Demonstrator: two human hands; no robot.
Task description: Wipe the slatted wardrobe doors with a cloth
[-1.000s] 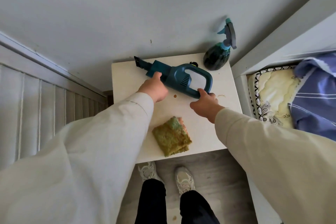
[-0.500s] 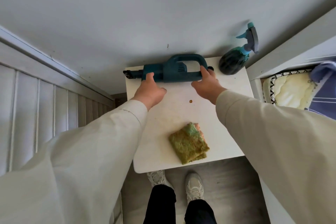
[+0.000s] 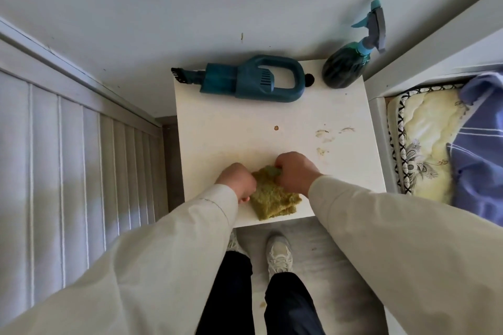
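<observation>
A folded green cloth [image 3: 275, 198] lies near the front edge of a small white table [image 3: 245, 130]. My left hand [image 3: 237, 181] grips its left edge with curled fingers. My right hand [image 3: 295, 171] pinches its far corner. The white slatted wardrobe doors [image 3: 68, 158] stand to my left, running from the near left up to the table's side.
A teal handheld vacuum [image 3: 253, 79] lies along the table's far edge against the wall. A dark green spray bottle [image 3: 345, 65] stands at the far right corner. A bed with a cream quilt [image 3: 430, 139] and a blue sheet borders the right. Stains mark the tabletop.
Both hands let go of the vacuum, which now lies at the table's far edge, and came back to the cloth, taking hold of it.
</observation>
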